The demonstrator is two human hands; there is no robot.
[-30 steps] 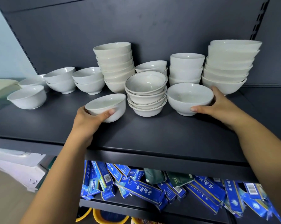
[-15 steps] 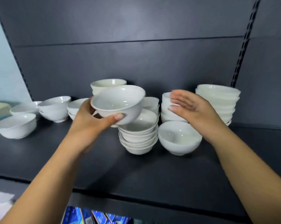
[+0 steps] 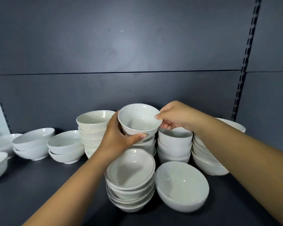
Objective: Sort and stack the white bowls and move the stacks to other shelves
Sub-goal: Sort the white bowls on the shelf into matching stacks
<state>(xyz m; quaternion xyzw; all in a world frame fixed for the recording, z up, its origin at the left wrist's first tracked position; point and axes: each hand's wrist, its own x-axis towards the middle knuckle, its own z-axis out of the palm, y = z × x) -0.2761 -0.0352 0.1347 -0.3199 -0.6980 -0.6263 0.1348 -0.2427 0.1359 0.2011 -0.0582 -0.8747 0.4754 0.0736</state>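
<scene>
White bowl [image 3: 140,119] was up in the air over the short stack [image 3: 149,146] at the back of the shelf [image 3: 39,185], between the cream stack [image 3: 93,123] and the deep-bowl stack [image 3: 175,144]. Left hand [image 3: 114,139] cupped it from the side, thumb curled under the near wall. Right hand [image 3: 178,116] pinched the right rim between thumb and fingertips. My take: only nest it on bowls of the same shape, lower it level and centred, and release the rim pinch last. The front stack [image 3: 131,175] sat right under the forearms and looked easy to bump.
</scene>
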